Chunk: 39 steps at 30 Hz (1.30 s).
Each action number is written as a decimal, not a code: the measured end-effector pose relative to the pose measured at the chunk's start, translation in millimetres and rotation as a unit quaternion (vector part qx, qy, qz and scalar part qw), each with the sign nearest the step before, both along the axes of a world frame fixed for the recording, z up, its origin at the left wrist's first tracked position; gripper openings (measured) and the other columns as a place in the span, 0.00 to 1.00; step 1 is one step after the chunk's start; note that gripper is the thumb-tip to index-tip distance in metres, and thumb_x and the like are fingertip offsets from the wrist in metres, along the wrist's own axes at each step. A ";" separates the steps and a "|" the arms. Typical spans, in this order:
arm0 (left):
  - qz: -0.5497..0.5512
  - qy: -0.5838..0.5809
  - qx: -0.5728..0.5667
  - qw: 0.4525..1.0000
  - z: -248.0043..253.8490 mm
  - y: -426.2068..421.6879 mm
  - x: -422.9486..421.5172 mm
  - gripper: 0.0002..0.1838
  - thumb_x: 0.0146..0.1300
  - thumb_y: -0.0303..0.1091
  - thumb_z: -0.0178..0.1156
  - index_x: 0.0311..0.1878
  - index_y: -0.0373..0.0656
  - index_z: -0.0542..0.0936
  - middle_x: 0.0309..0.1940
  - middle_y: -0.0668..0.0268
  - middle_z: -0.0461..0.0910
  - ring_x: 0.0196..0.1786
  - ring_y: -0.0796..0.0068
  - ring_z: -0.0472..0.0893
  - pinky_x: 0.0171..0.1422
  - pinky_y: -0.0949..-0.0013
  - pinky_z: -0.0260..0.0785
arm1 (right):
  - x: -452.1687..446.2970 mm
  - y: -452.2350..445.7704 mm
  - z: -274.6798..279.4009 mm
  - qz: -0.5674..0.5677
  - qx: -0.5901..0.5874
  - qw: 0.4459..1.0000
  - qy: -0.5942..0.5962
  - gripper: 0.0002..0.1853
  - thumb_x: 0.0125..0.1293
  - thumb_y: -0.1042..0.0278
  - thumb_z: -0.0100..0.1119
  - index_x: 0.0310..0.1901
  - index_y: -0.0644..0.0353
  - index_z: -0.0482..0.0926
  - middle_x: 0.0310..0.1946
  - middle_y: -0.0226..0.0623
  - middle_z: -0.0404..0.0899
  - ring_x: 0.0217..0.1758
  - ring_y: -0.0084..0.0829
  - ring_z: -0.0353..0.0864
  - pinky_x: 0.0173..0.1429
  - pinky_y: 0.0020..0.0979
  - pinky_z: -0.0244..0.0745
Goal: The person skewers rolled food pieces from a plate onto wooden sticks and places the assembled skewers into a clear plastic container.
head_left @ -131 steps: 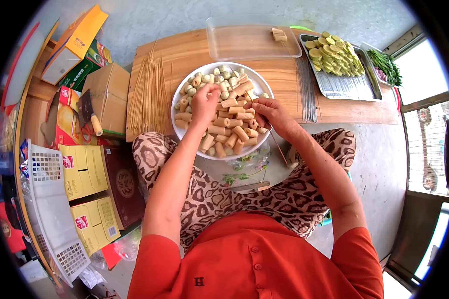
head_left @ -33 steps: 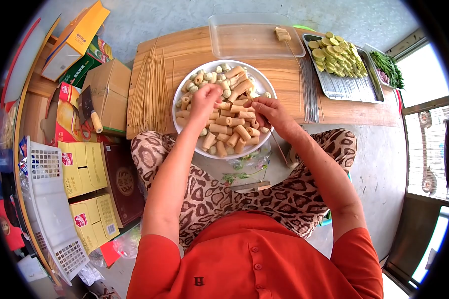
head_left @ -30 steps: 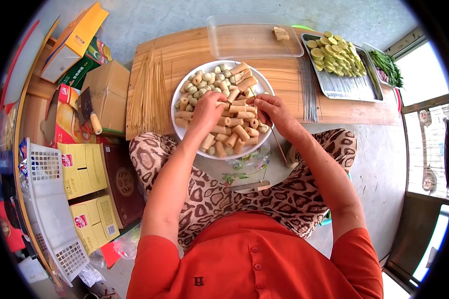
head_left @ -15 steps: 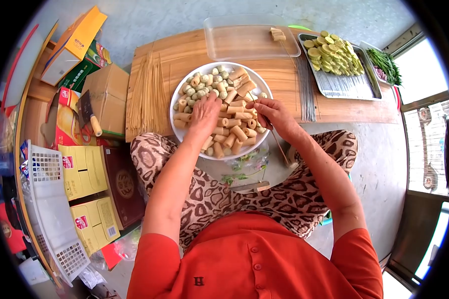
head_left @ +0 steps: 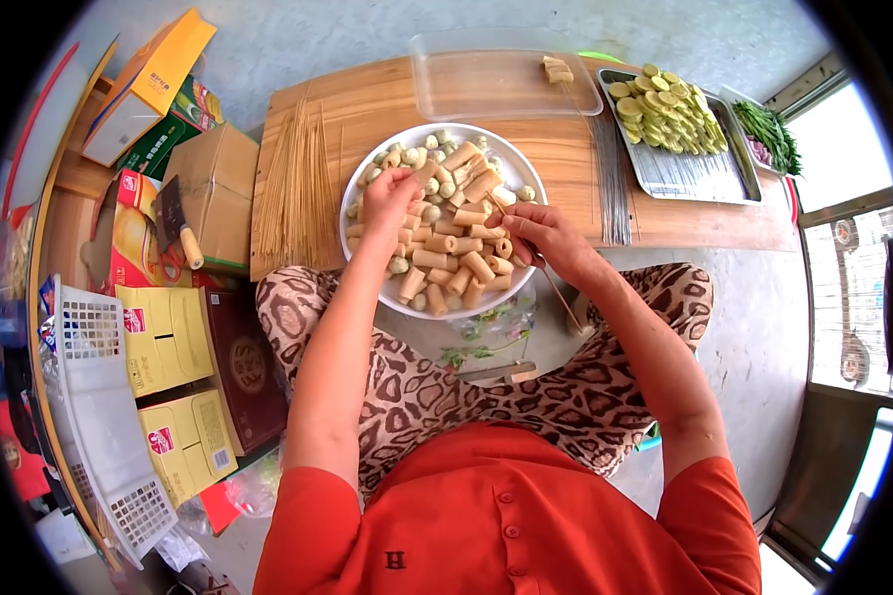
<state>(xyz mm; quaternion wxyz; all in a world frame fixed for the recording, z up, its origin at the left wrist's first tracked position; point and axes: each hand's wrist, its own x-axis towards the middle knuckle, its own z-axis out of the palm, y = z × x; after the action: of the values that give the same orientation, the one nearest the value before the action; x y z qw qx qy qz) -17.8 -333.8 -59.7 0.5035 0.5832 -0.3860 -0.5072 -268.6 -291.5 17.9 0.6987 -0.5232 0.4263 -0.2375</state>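
Observation:
A round white tray point(head_left: 355, 260) holds many tan rolled pieces point(head_left: 433, 260) and, toward its back and left, pale green balls point(head_left: 445, 136). Above its left part, my left hand point(head_left: 391, 200) pinches a tan roll point(head_left: 426, 172) between thumb and fingers. My right hand point(head_left: 546, 236), over the tray's right edge, has its fingers closed on a thin wooden skewer point(head_left: 558, 290). The stick slants down past the tray's rim toward my lap. Tan pieces lie near the skewer's upper tip, partly behind my fingers.
Loose skewers point(head_left: 296, 188) lie at the wooden table's point(head_left: 367, 94) left. Behind is a clear plastic container point(head_left: 486, 87) with a skewered portion. To the right are metal sticks point(head_left: 613, 188), a metal tray point(head_left: 690, 177) of green slices and leafy greens point(head_left: 769, 134). Boxes point(head_left: 213, 183) and a cleaver point(head_left: 173, 213) stand left.
My left hand has risen from among the pieces in the tray and now holds a tan roll. My right hand stays nearly in place with the skewer.

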 end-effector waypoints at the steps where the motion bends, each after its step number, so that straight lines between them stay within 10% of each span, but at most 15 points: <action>1: 0.000 0.000 0.000 1.000 -1.1 -0.7 3.2 0.10 0.63 0.35 0.60 0.41 0.38 0.78 0.32 0.65 0.80 0.34 0.77 0.80 0.38 0.75 0.73 | 0.3 0.3 1.0 0.000 0.000 1.000 0.000 0.14 0.72 0.64 0.45 0.46 0.63 0.79 0.15 0.20 0.66 0.19 0.13 0.62 0.25 0.18 0.56; 3: 0.027 0.221 0.033 0.974 -2.2 -1.6 7.9 0.10 0.63 0.34 0.60 0.43 0.39 0.77 0.33 0.64 0.80 0.34 0.74 0.80 0.40 0.72 0.75 | 1.4 1.1 2.1 0.040 -0.006 0.999 0.020 0.14 0.73 0.64 0.45 0.46 0.63 0.79 0.15 0.21 0.65 0.19 0.13 0.61 0.24 0.18 0.56; 7: 0.041 0.281 0.038 0.958 -3.8 -3.4 10.1 0.08 0.62 0.34 0.61 0.42 0.41 0.77 0.33 0.63 0.80 0.34 0.72 0.80 0.41 0.68 0.76 | 4.9 2.1 -5.1 0.053 0.010 0.998 0.023 0.14 0.73 0.65 0.44 0.47 0.63 0.78 0.13 0.22 0.64 0.15 0.14 0.58 0.21 0.17 0.55; 39: 0.047 0.310 0.041 0.949 -3.9 -0.5 1.9 0.07 0.60 0.33 0.64 0.40 0.45 0.79 0.34 0.67 0.81 0.36 0.74 0.79 0.43 0.68 0.74 | 6.5 2.4 -7.6 0.077 0.003 0.997 0.032 0.14 0.71 0.65 0.46 0.45 0.63 0.80 0.12 0.23 0.66 0.15 0.13 0.60 0.20 0.20 0.54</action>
<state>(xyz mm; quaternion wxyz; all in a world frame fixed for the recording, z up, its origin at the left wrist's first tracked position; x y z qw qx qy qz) -15.9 -334.3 -63.7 0.5975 0.4347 -0.1615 -0.6542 -262.1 -289.1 10.4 0.7025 -0.5595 0.4078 -0.1649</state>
